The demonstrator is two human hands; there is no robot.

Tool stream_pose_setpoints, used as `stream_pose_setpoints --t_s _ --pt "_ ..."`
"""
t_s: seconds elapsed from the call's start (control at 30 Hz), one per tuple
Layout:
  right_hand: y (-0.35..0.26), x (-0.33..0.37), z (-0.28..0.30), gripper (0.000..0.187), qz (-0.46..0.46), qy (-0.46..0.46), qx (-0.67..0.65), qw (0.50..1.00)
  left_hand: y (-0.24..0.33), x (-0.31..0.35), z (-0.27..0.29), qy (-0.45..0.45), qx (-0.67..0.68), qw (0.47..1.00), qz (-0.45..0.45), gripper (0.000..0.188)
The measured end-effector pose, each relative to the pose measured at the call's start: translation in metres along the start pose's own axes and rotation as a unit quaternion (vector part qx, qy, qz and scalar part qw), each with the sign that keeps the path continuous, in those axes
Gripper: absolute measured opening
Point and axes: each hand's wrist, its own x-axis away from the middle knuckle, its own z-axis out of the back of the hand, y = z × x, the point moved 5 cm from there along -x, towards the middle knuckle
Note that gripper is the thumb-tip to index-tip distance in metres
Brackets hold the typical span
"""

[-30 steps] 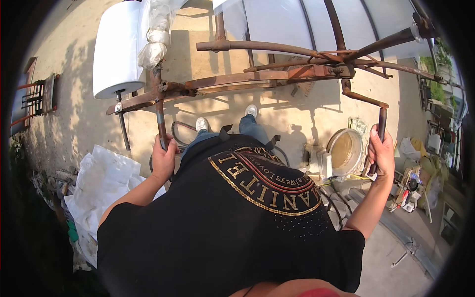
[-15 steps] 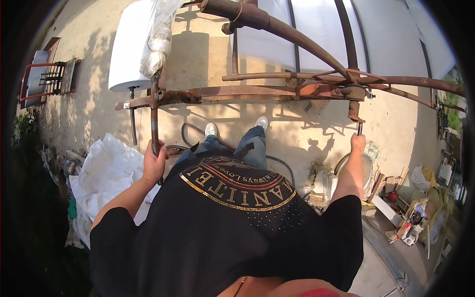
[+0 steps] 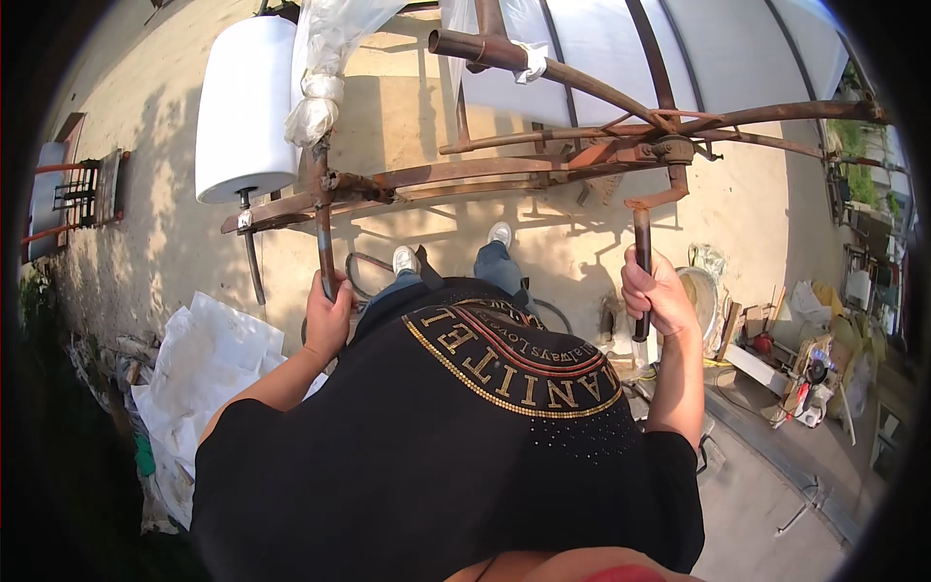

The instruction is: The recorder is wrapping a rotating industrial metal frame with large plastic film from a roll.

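Observation:
My left hand (image 3: 328, 318) is closed around the lower end of a rusty upright metal bar (image 3: 325, 241), which is joined to the left end of a rusty metal frame (image 3: 456, 177). On the right, my right hand (image 3: 663, 299) wraps around the dark grip of a crank handle (image 3: 642, 233). The crank's bent arm meets the frame at a bolted joint. Just left of the bar, a thick white roll (image 3: 247, 107) sits on a rod. Bunched clear plastic film (image 3: 316, 102) is gathered at the bar's top.
Pale sheeting (image 3: 621, 58) spreads over dark ribs beyond the frame. A crumpled white sheet (image 3: 208, 354) lies at the left. To the right are piled tools and scraps (image 3: 805, 373). A hose (image 3: 361, 276) lies near my feet on the concrete ground (image 3: 145, 184).
My right hand has moved left and toward me, and the crank has turned with it. My left hand keeps hold of the bar. The view has shifted slightly.

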Motion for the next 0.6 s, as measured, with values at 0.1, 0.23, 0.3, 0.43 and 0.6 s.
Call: stream_pose_setpoints --t_s 0.1,0.23,0.3,0.43,0.6 --pt "-0.061 0.056 0.05 0.019 0.062 0.151 0.079 0.983 -0.002 0.002 0.001 -0.004 0.005 1.0 0.008 0.01" --pt "-0.116 0.098 0.164 0.026 0.164 0.426 0.582 0.673 -0.003 0.002 0.001 0.003 0.001 1.0 0.013 0.011" --pt "-0.118 0.091 0.186 0.029 0.041 0.555 0.697 0.452 -0.002 0.004 0.002 0.009 0.008 1.0 0.023 0.01" --pt "-0.065 0.043 0.28 0.024 -0.06 0.613 0.647 0.449 0.004 0.004 0.003 0.029 -0.045 0.999 0.008 0.009" --pt "0.038 -0.072 0.316 0.04 -0.139 0.511 0.614 0.585 0.007 0.008 0.004 0.055 -0.095 0.994 0.017 0.01"
